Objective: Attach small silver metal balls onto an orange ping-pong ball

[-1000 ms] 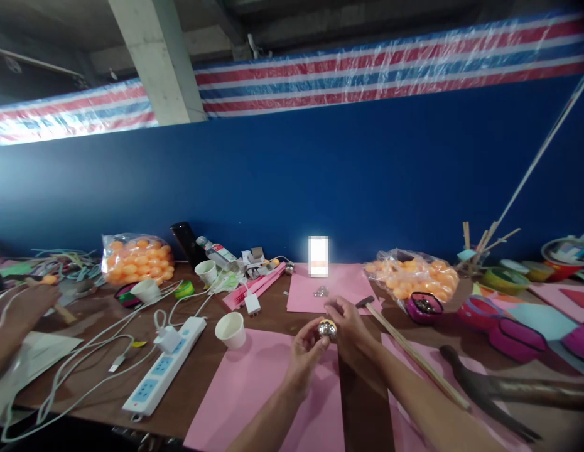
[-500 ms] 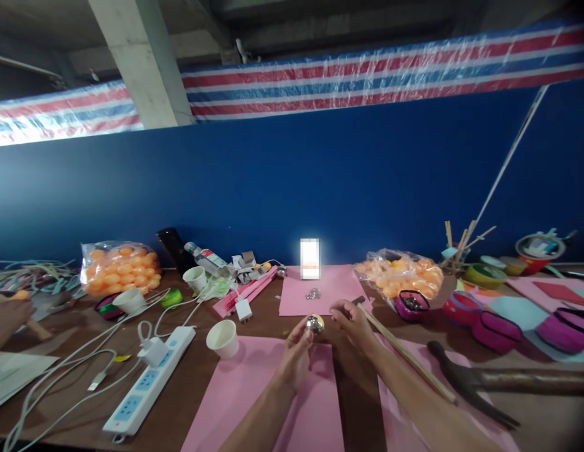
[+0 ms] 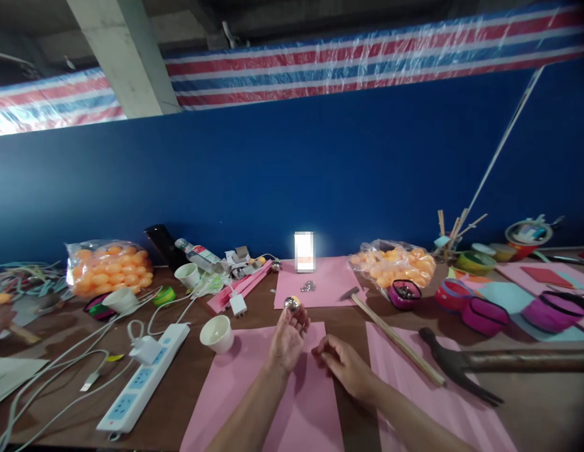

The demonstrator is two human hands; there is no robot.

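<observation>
My left hand, palm up above a pink sheet, holds a small orange ball in its fingertips. Most of the ball's visible side is covered in shiny silver pieces that look like thumbtack heads. Just to the right, my right hand is low over the sheet's edge with its fingers curled and pinched; whatever may be between them is too small to make out. Several loose silver tacks lie on the pink sheet farther back. A bright, blurred-out rectangle stands behind them.
A small wooden-handled hammer and a large claw hammer lie right. Bags of orange balls stand at the back. A paper cup, a power strip and cables are left. Another person's hand shows far left.
My left hand has turned palm up and shifted left with the ball. My right hand has moved left and down, away from the small hammer's head. The view has tilted slightly.
</observation>
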